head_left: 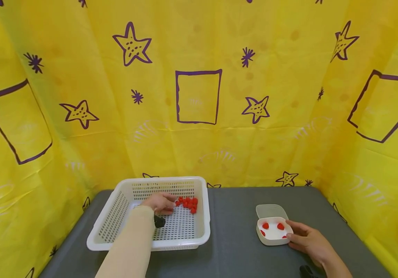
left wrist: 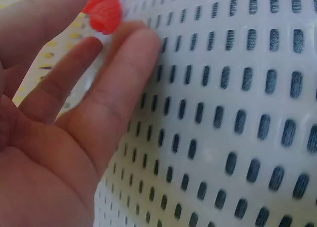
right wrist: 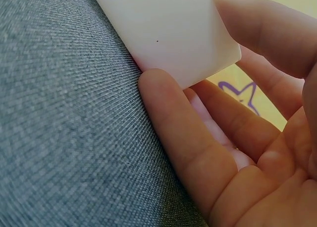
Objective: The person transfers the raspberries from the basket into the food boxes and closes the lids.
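Inside a white plastic basket [head_left: 176,244], my left hand [head_left: 159,202] reaches with its fingers extended to a cluster of red raspberries [head_left: 189,204]. In the left wrist view a raspberry [left wrist: 105,17] sits right at the fingertips, with the slotted basket floor beside the hand. On the right, my right hand [head_left: 308,241] grips the side of a small white box [head_left: 272,242] between thumb and fingers. Several raspberries [head_left: 280,226] lie inside the box, and its translucent lid [head_left: 272,211] stands open at the back. The right wrist view has the box wall [right wrist: 173,34] between thumb and fingers.
A dark grey cloth surface [head_left: 231,227] lies under both containers, with a gap between basket and box. Yellow patterned curtains [head_left: 199,154] enclose the back and sides. Black wrist devices [head_left: 159,221] show by the hands.
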The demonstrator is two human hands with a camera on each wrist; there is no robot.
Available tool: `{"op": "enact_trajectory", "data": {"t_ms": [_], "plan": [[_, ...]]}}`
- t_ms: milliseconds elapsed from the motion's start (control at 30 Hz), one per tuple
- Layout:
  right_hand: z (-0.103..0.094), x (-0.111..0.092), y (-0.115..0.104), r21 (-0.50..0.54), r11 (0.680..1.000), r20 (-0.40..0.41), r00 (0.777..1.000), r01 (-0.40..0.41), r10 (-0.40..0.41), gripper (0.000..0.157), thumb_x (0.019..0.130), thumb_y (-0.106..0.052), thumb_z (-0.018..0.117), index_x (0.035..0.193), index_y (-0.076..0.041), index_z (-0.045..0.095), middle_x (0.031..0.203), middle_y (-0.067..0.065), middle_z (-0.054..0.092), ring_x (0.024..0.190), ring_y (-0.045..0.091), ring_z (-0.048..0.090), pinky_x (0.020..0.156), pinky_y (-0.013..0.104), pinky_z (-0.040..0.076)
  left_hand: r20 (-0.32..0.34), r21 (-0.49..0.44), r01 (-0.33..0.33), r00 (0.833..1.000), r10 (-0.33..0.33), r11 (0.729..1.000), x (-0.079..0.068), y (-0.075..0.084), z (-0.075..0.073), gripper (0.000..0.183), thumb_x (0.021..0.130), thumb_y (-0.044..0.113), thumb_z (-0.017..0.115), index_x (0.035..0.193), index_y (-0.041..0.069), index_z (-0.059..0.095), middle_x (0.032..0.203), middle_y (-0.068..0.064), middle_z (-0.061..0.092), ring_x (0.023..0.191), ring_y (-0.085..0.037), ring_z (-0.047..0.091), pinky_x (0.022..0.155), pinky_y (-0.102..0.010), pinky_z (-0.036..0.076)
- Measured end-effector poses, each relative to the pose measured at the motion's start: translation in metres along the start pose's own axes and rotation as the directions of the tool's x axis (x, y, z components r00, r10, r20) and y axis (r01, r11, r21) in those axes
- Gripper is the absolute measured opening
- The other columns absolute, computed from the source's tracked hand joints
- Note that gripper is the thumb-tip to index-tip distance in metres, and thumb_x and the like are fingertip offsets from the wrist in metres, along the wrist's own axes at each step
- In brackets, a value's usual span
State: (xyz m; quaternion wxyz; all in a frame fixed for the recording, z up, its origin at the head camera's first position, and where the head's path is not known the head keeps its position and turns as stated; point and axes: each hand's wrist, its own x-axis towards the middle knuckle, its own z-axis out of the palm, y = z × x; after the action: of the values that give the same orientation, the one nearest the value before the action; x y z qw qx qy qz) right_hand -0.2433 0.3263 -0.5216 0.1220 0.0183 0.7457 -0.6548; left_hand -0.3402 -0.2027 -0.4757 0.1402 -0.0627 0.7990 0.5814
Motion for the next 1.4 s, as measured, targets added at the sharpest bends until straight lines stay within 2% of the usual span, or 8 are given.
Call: {"op": "enact_trajectory", "data": {"t_ms": [200,500,733,900,1033,1133,1267,1400], "plan": [[-0.001,0.000,0.000,0.011,1.000,0.000,1.000,0.001,-0.001,0.066,0.092,-0.008,0.072,0.146,0.010,0.039,0.142,0.029,0.044,0.107,0.024,0.060,0.089,0.044,0.055,-0.020,-0.002,0.031,0.999,-0.031,1.000,0.010,-0.003,0.005,0.040,0.088,-0.003,0.071,0.128,-0.003,0.064,0.111,-0.017,0.067,0.082,-0.028,0.069,0.072,-0.038,0.060],[-0.003,0.000,-0.002,0.018,1.000,-0.009,1.000,0.000,0.000,0.066,0.092,-0.007,0.072,0.146,0.009,0.039,0.142,0.030,0.044,0.106,0.024,0.061,0.089,0.044,0.054,-0.094,0.034,0.021,0.995,-0.018,0.999,0.019,0.000,0.012,0.027,0.086,-0.007,0.072,0.113,-0.005,0.071,0.098,-0.014,0.071,0.076,-0.023,0.069,0.067,-0.035,0.060],[-0.005,-0.001,-0.003,0.012,1.000,0.004,1.000,0.002,-0.002,0.067,0.091,-0.009,0.073,0.146,0.010,0.039,0.143,0.032,0.043,0.107,0.024,0.060,0.089,0.045,0.054,-0.120,0.122,0.008,0.993,0.007,0.992,0.023,0.001,0.018,0.017,0.085,-0.007,0.074,0.101,-0.002,0.074,0.082,-0.009,0.069,0.069,-0.021,0.066,0.063,-0.033,0.059],[-0.005,0.000,-0.002,0.014,1.000,0.008,1.000,0.002,-0.003,0.067,0.092,-0.008,0.072,0.146,0.010,0.038,0.143,0.033,0.041,0.107,0.024,0.060,0.089,0.045,0.054,-0.128,0.168,0.006,0.992,0.016,0.986,0.026,0.000,0.020,0.014,0.084,-0.008,0.073,0.096,-0.001,0.074,0.080,-0.010,0.068,0.065,-0.022,0.065,0.060,-0.033,0.059],[-0.005,0.000,-0.002,0.017,1.000,0.007,1.000,-0.002,0.002,0.066,0.092,-0.008,0.072,0.146,0.010,0.039,0.144,0.033,0.041,0.107,0.024,0.060,0.089,0.045,0.054,-0.130,0.208,-0.006,0.991,0.033,0.978,0.019,0.004,0.021,0.012,0.085,-0.007,0.072,0.096,-0.002,0.074,0.080,-0.010,0.068,0.065,-0.021,0.065,0.061,-0.033,0.059],[-0.004,-0.001,-0.003,0.013,1.000,0.008,1.000,-0.001,0.001,0.066,0.092,-0.010,0.073,0.146,0.010,0.040,0.144,0.033,0.041,0.107,0.024,0.060,0.089,0.045,0.054,-0.128,0.207,-0.013,0.991,0.041,0.978,0.017,0.004,0.020,0.013,0.085,-0.007,0.072,0.097,-0.003,0.073,0.080,-0.011,0.068,0.066,-0.021,0.065,0.061,-0.033,0.059],[-0.002,-0.002,-0.004,0.012,1.000,0.011,1.000,-0.002,0.002,0.067,0.091,-0.010,0.073,0.146,0.010,0.040,0.143,0.033,0.042,0.107,0.024,0.060,0.089,0.045,0.054,-0.128,0.185,0.006,0.992,0.018,0.983,0.022,0.002,0.016,0.012,0.085,-0.008,0.071,0.096,-0.004,0.073,0.080,-0.012,0.067,0.067,-0.022,0.066,0.060,-0.033,0.059],[-0.002,-0.001,-0.002,0.014,1.000,0.019,1.000,-0.002,0.002,0.067,0.092,-0.010,0.072,0.146,0.011,0.038,0.142,0.033,0.042,0.107,0.024,0.060,0.090,0.045,0.054,-0.114,0.208,0.011,0.993,0.013,0.978,0.022,0.011,0.013,0.011,0.085,-0.009,0.066,0.093,-0.006,0.071,0.084,-0.014,0.065,0.062,-0.021,0.062,0.057,-0.032,0.058]]}}
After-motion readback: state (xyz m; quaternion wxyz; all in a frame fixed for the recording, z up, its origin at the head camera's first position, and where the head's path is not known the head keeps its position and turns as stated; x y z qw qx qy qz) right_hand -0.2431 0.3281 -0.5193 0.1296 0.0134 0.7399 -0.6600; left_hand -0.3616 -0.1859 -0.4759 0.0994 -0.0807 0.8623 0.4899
